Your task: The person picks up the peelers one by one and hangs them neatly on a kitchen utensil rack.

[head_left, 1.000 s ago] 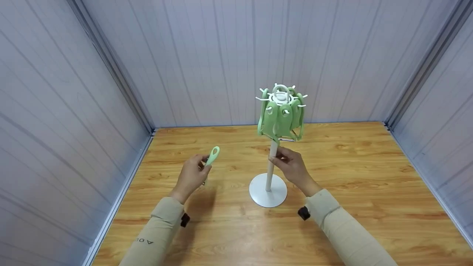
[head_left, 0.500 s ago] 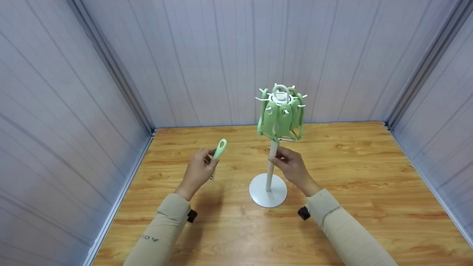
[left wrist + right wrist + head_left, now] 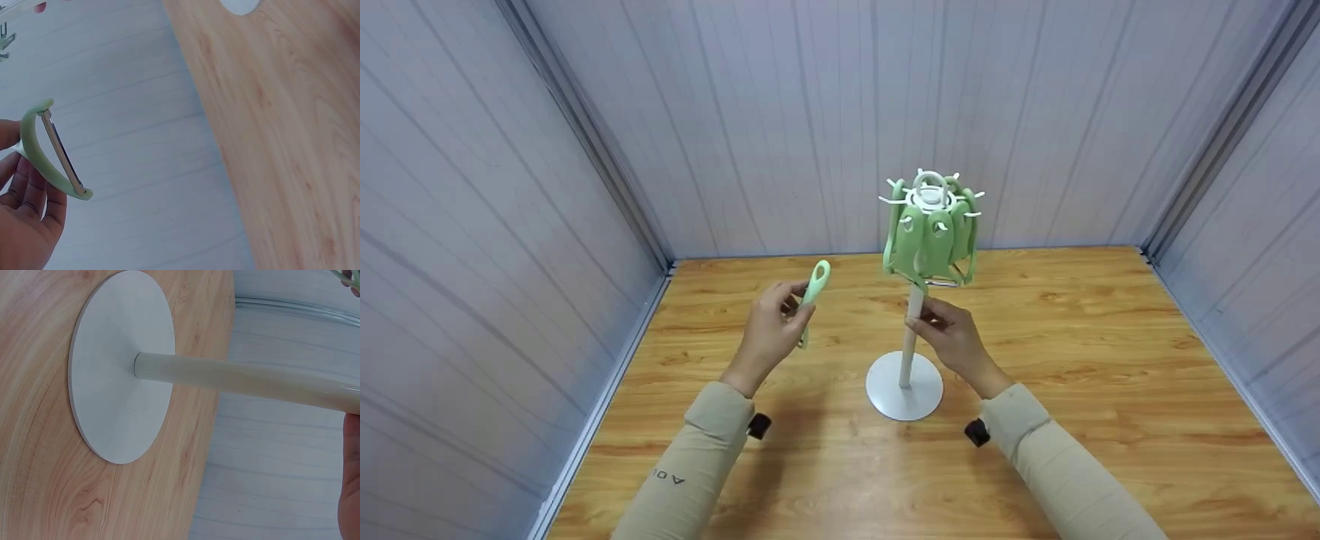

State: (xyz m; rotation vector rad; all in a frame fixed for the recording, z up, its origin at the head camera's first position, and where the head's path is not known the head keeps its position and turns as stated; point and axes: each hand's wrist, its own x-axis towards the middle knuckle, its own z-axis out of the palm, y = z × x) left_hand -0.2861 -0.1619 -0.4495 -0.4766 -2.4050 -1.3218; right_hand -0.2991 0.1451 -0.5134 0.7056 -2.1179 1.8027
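My left hand [image 3: 775, 319] pinches a light green peeler [image 3: 37, 149] by its handle, its looped end pointing up and away. The peeler's metal blade [image 3: 62, 152] spans the curved head in the left wrist view. To the right stands a white rack [image 3: 930, 196] with a ring on top and hooks all around. Several green peelers [image 3: 936, 244] hang from those hooks, overlapping one another. My right hand [image 3: 956, 341] grips the rack's pole [image 3: 236, 376] just below them. The rack is upright on its round white base [image 3: 121, 416]. A gap separates the held peeler from the rack.
The wooden table [image 3: 1080, 345] bears the rack near its middle. A pale panelled wall [image 3: 772, 127] closes the back, and further panels [image 3: 457, 225] rise at the left and right sides.
My left hand has moved up and to the right with the peeler, closer to the rack. My right hand and the rack have stayed in place.
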